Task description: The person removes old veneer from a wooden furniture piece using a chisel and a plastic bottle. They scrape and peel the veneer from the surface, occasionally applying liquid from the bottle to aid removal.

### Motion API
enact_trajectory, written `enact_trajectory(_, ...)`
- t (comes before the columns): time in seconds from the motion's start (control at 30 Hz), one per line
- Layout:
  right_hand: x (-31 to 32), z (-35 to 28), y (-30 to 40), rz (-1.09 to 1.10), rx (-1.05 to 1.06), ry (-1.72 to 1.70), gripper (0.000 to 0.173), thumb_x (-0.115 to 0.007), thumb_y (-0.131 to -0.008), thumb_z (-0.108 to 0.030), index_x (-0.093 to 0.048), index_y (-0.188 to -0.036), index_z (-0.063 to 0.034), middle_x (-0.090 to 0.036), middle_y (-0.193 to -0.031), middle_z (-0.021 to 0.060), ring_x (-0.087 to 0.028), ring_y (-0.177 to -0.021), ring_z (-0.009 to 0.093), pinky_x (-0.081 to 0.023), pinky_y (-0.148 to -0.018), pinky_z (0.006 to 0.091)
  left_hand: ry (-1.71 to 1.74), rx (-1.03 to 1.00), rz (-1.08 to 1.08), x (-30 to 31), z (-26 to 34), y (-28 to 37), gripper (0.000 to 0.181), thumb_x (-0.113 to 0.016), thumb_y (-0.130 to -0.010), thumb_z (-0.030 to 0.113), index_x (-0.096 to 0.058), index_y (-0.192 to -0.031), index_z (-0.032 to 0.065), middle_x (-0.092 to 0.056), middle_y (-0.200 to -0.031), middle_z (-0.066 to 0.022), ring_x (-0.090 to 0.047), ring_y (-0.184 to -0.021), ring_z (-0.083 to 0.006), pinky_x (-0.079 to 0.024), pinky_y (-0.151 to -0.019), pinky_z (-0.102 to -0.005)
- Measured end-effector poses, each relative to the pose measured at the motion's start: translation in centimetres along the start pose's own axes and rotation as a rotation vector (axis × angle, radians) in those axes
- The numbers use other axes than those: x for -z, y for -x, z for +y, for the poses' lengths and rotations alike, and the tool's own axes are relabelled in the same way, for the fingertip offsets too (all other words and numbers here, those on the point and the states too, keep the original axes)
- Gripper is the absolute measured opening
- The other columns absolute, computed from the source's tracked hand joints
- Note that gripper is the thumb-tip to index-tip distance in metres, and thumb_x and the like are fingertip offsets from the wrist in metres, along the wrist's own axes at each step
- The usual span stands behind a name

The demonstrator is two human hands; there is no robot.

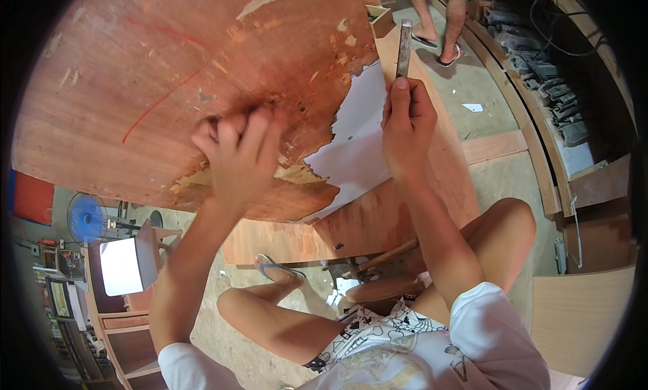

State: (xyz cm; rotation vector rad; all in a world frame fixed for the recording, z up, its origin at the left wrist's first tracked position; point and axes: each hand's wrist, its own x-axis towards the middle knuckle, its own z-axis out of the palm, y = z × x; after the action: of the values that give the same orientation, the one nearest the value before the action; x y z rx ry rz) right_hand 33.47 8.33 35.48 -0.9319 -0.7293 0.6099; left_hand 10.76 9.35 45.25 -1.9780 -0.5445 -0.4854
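Before me stands a large reddish-brown plywood panel (167, 86), with a ragged, torn lower right part and red curved marks. Past the jagged edge a smooth white sheet (329, 167) is exposed, with a small dark spot in it. My left hand (243, 152) is against the plywood, left of the torn edge. Its fingers are bent, spread and blurred, and I see nothing held in them; the fingertips are partly hidden. My right hand (410, 116) grips a flat metal chisel-like tool (404, 48), pointing up, beside the white sheet and in front of a pale wooden side board (445, 152).
A hammer with a wooden handle (390, 256) lies low between my legs, near white scraps (347, 286) on the floor. Another person's legs (450, 30) are at the upper right. A blue fan (87, 218) and a wooden cabinet (126, 321) stand left; dark bundles (549, 71) line the right.
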Motion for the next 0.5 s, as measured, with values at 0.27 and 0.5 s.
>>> enact_trajectory(0.27,3.1,4.1,-2.7,0.138,-0.015,0.204,0.032,-0.056,-0.107,-0.028,-0.060,-0.094,0.0015,-0.060,-0.073,0.0081,-0.057,-0.066,0.020,-0.046,-0.062,0.0374,0.726,0.067,-0.544,5.8,7.8,12.1,0.019,-0.070,-0.085,0.009,-0.068,-0.104,0.0060,-0.059,-0.097,-0.0092,-0.055,-0.090,-0.0302,-0.041,-0.077,-0.0462)
enact_trajectory(0.5,17.2,20.4,0.7,0.270,-0.352,0.998,0.033,-0.065,-0.096,-0.024,-0.070,-0.118,-0.0004,-0.074,-0.111,0.0233,-0.071,-0.104,0.041,-0.054,-0.090,0.0482,0.991,0.310,-0.941,6.6,12.5,19.2,0.039,-0.077,-0.084,0.013,-0.063,-0.119,0.0037,-0.063,-0.106,-0.0124,-0.062,-0.101,-0.0320,-0.050,-0.082,-0.0467)
